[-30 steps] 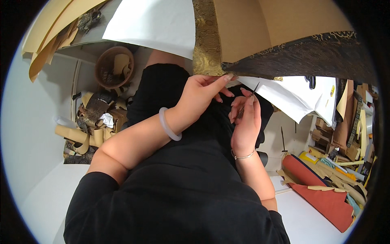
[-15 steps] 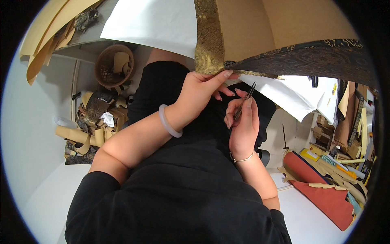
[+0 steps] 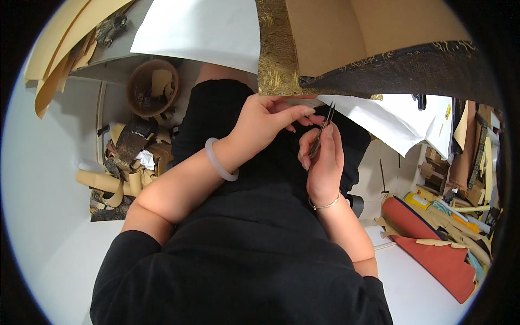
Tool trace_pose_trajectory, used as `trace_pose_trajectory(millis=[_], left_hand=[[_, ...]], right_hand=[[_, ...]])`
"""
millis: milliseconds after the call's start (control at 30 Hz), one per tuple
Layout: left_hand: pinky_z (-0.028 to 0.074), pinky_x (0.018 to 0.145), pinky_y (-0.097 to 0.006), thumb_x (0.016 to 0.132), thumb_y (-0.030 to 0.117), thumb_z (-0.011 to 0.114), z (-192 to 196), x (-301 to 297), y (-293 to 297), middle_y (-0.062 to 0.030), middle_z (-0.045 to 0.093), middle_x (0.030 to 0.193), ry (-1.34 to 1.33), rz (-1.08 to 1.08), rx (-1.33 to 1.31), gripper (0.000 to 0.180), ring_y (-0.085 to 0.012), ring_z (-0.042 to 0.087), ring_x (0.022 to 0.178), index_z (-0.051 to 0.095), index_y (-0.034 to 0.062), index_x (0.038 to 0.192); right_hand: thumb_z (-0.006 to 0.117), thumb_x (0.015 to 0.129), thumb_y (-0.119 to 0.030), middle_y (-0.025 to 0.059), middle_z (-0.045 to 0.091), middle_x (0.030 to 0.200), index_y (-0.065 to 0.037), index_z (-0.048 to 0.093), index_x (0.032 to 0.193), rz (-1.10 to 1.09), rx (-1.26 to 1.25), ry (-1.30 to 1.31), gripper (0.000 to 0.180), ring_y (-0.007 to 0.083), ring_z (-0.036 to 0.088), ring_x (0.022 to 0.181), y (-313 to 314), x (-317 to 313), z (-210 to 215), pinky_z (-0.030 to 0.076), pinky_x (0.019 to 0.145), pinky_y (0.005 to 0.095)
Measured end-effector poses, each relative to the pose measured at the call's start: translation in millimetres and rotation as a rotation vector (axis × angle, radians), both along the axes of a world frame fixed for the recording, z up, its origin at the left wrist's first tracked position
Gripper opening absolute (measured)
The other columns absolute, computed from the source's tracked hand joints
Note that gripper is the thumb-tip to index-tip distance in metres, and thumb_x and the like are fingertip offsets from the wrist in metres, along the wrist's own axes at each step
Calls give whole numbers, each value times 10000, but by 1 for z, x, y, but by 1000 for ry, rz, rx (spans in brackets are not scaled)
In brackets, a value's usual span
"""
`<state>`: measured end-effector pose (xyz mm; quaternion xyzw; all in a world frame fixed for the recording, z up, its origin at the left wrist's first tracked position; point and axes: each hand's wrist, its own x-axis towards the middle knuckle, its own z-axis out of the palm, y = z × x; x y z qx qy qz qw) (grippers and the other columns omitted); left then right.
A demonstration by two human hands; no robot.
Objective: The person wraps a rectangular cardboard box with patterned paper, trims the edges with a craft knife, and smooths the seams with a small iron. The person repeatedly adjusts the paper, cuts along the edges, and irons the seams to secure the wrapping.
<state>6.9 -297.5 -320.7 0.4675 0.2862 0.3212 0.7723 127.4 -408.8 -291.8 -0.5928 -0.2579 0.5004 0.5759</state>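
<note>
Over my lap, the lower edge of a gold and dark patterned brocade piece [image 3: 279,67] hangs with brown backing paper [image 3: 325,38]. My left hand [image 3: 265,119] is just beneath that edge. Its thumb stands off from the index finger, which lies along the edge, and the other fingers spread below. In my right hand [image 3: 326,157] is a slim pair of dark metal thread snips [image 3: 323,132], pointing up with the two tips slightly apart. The tips are close to my left thumb, just under the brocade. Any thread there is too fine to make out.
White paper [image 3: 200,32] hangs off the table edge, with another white sheet [image 3: 406,124] at right. A round brown bin [image 3: 132,89] holds scraps, and offcuts [image 3: 132,146] lie beneath it. Red rolled material [image 3: 433,265] and tools crowd the lower right.
My left thumb has come down off the brocade edge. The snips have moved left and up toward that thumb, and their tips now show apart.
</note>
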Motion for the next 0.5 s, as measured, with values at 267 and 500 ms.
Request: trace_pose_trajectory(millis=[267, 500], left_hand=[[518, 677, -300, 1089, 436, 353, -3, -10, 3, -180, 671, 1271, -110, 53, -265, 554, -181, 645, 737, 555, -32, 1306], [489, 620, -300, 1094, 447, 356, 5, -7, 1, -144, 689, 1184, -131, 151, -240, 560, -182, 586, 624, 611, -44, 1180]], right_hand=[[356, 1119, -294, -5, 491, 608, -43, 562, 1141, 80, -76, 110, 325, 56, 392, 508, 6, -4, 12, 302, 499, 204], [350, 1109, -348, -3, 456, 555, -47, 578, 1120, 147, -57, 71, 378, 65, 357, 475, 11, -8, 7, 263, 463, 214]])
